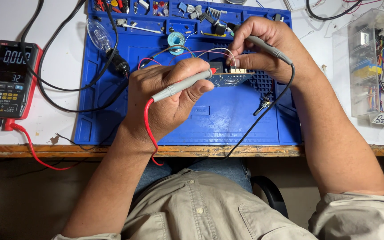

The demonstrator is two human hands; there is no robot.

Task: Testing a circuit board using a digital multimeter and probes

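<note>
A meter (9, 80) sits at nine o'clock on the surface (58, 120), a clear box (372, 66) at three. On the blue mat (227, 120), my left hand (165, 98) pinches the red-wired probe (181, 86), my right hand (263, 46) the black-wired probe (267, 46), both tips on the small circuit board (231, 78).

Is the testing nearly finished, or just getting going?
Set up: the meter is on and both leads are plugged in. In hand: the left hand holds the red probe and the right hand the black probe on the circuit board. How much testing remains can't be told.
</note>
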